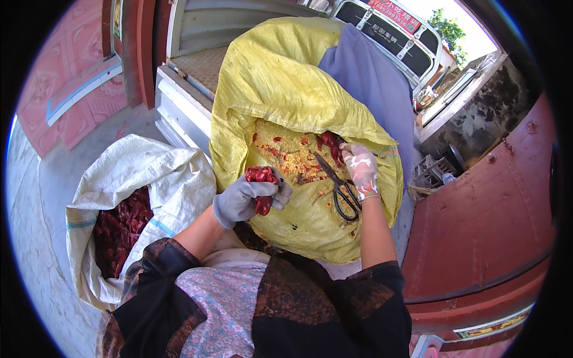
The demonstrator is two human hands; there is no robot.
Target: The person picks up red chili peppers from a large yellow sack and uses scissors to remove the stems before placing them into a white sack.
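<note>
My left hand [248, 198], in a grey glove, is closed around a bunch of dried red chili peppers [261, 174]. It is over the near left part of a large yellow woven sack [280, 65]. My right hand [361, 169], in a white and pink patterned glove, has its fingertips on more dried red chilies [330, 145] at the sack's right inner side. Beside that hand, black-handled scissors [335, 182] lie on the sack, blades pointing up and left. Yellow seeds and red chili bits [292, 152] are spread over the sack's hollow.
At the left, a white woven sack [170, 173] stands open with dark red chilies [128, 224] inside. Behind the yellow sack is a small truck [388, 36] with its bed side down. A purple-grey cloth [370, 77] hangs beside it. A red metal door [483, 209] lies to the right.
</note>
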